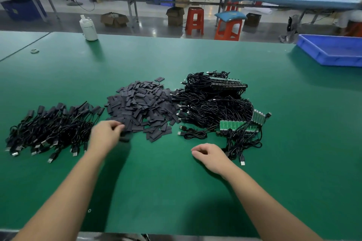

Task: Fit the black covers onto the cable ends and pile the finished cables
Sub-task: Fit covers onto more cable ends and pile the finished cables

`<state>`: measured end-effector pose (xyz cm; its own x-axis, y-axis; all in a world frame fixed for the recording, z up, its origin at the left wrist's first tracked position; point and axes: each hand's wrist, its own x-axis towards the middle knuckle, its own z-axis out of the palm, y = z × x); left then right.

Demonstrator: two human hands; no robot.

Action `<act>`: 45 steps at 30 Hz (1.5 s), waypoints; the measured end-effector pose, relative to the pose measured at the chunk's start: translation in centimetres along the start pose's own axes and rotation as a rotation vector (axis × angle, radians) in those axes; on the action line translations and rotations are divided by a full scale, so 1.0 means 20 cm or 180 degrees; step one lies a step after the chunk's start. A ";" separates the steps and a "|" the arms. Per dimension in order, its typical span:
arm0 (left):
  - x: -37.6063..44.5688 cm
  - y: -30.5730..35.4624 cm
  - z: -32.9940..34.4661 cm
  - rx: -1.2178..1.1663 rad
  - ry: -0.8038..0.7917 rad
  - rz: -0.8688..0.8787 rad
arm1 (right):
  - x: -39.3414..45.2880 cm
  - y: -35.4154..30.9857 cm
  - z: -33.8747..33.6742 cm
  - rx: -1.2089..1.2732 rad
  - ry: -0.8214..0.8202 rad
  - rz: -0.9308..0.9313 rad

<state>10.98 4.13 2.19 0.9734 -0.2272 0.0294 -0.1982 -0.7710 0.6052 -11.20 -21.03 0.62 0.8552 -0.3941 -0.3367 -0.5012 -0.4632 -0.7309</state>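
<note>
I have 3 heaps on the green bench: finished cables left, loose black covers centre, uncovered cables with green boards right, a big heap left to do. My left hand pinches a cover at the pile's edge; my right hand hangs loosely curled, holding nothing.

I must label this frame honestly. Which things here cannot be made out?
Head view:
- Left hand: motion blur hides whether it pinches a cover.
- Right hand: fingers curl under; contents unseen.
- Blue tray: cut by the right edge.
- Table: near edge cut off.
</note>
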 end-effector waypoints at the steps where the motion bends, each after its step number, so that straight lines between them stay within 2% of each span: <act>1: 0.07 -0.06 -0.05 0.0200 0.0119 -0.0051 | -0.01 0.01 0.00 -0.0082 -0.0048 -0.0042; 3: 0.20 -0.16 -0.12 0.0600 0.0295 -0.0181 | -0.01 0.02 0.01 -0.0151 -0.0075 -0.0120; 7: 0.31 -0.31 -0.20 0.1343 0.0166 -0.0453 | -0.03 0.01 -0.01 -0.0079 -0.0138 -0.0056; 10: 0.30 -0.30 -0.19 0.1683 0.0639 -0.0074 | -0.04 -0.02 -0.08 -0.0221 0.0053 -0.0144; 12: 0.28 -0.22 -0.16 0.1598 0.0892 0.0349 | -0.05 -0.06 -0.18 -0.0353 0.0762 -0.0363; 15: 0.22 -0.06 -0.06 0.1322 0.0753 0.0822 | -0.05 -0.07 -0.42 -0.1175 0.2597 -0.0893; 16: 0.19 0.01 -0.02 0.1229 0.0649 0.0964 | -0.04 -0.06 -0.52 -0.1452 0.3015 -0.0851; 17: 0.15 0.07 0.03 0.1133 0.0546 0.1114 | -0.02 -0.03 -0.61 -0.1637 0.3164 -0.0570; 18: 0.11 0.14 0.09 0.1044 0.0440 0.1267 | 0.00 0.00 -0.71 -0.1706 0.3018 -0.0148; 20: 0.03 0.26 0.20 0.0944 0.0183 0.1576 | 0.03 0.06 -0.85 -0.1467 0.2240 0.0638; 22: -0.05 0.37 0.30 0.0887 -0.0118 0.1807 | 0.04 0.10 -0.93 -0.1177 0.1627 0.0887; 29: -0.27 0.76 0.51 0.0469 -0.0834 0.2178 | -0.01 0.12 -0.95 -0.1130 0.1258 0.0458; 31: -0.33 0.88 0.54 0.0024 -0.1002 0.2028 | -0.04 0.10 -0.93 -0.1053 0.1178 0.0247; 34: -0.41 1.04 0.57 -0.1077 -0.1368 0.1491 | -0.06 0.04 -0.88 -0.1041 0.1100 -0.0180; 36: -0.45 1.15 0.57 -0.1403 -0.1546 0.1299 | -0.07 -0.02 -0.85 -0.1036 0.1112 -0.0451; 40: -0.49 1.24 0.55 -0.1133 -0.1103 0.1528 | -0.09 -0.11 -0.82 -0.0960 0.1159 -0.0737; 45: -0.50 1.25 0.52 -0.0888 -0.1048 0.1450 | -0.10 -0.14 -0.78 -0.0912 0.1317 -0.0801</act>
<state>-4.92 -19.07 8.81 0.7031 -0.7020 0.1135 -0.5040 -0.3794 0.7759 -13.57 -31.30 12.73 0.8588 -0.4955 0.1305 -0.3537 -0.7575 -0.5488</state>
